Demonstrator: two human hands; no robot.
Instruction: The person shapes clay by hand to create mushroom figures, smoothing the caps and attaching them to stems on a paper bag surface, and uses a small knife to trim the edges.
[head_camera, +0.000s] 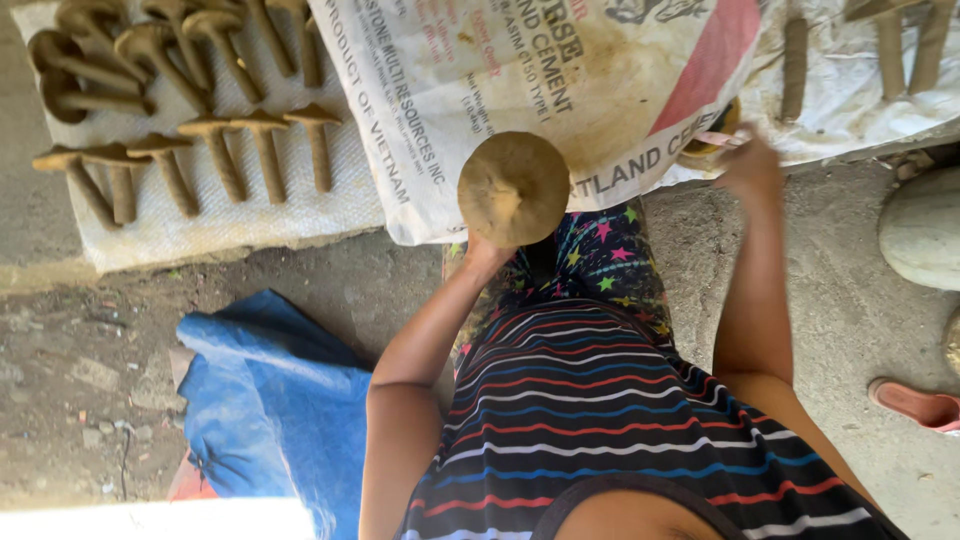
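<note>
1. The fingers of the left hand (487, 252) were mostly hidden under a round brown clay cap (513, 187), gripping it from below and holding it up over the lap.
2. The right hand (750, 165) reached out to a small bowl (712, 140); it was blurry, so I could not tell if it was open or closed.
3. A white printed sack (520, 80) lay in front.
4. Brown clay mushroom shapes (190, 110) lay in rows on a white mat (230, 215).
5. The ground (90, 360) was gray dirt, with a blue cloth (275, 400) on it.
</note>
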